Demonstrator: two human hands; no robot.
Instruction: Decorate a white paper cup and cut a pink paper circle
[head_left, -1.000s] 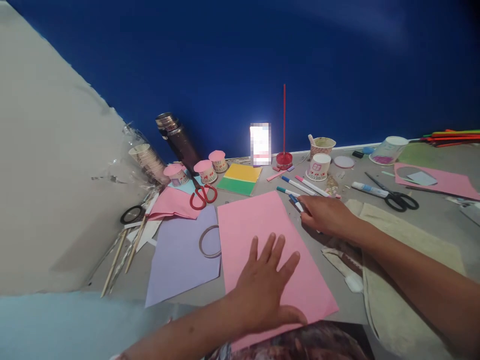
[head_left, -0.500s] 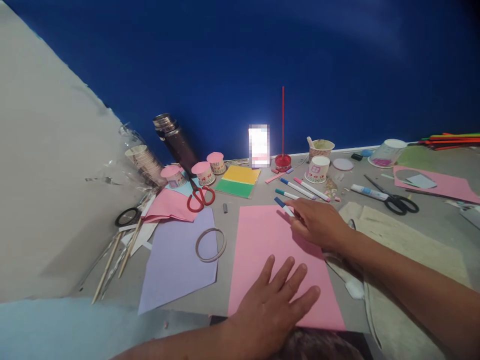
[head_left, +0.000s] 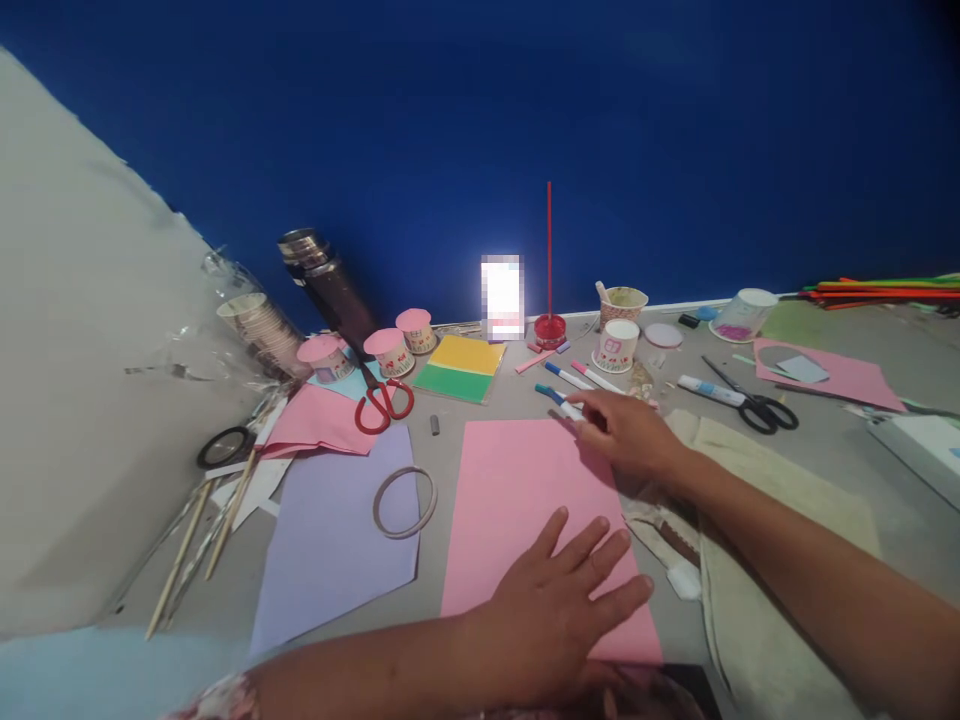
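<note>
The pink sheet (head_left: 517, 470) lies flat on the worktop (head_left: 442, 455), right in front of the person. The left hand (head_left: 566, 600) rests on the near part of the pink sheet, palm down, with its fingers spread wide. How hard it pushes, I cannot tell. The right hand (head_left: 626, 435) covers the far right corner of the pink sheet. Its thumb and fingers seem to pinch a marker (head_left: 573, 410), which points just past the far edge of the pink sheet. Other markers lie so close there that it is hard to tell where one ends.

A blue-capped marker (head_left: 556, 371) and a pink-capped marker (head_left: 592, 375) lie past the far edge of the pink sheet. A purple sheet (head_left: 330, 540) is on the left of the pink sheet, with a thin ring (head_left: 376, 503) on it. A pale cloth (head_left: 787, 510) is on the right of the pink sheet.

To do this well, I think the left hand should press softly and evenly, so the pink sheet does not slide or crease. The right hand should pinch just one marker, lightly, and not bump the others. Its wrist should not drag on the pink sheet, or the corner could bend.
</note>
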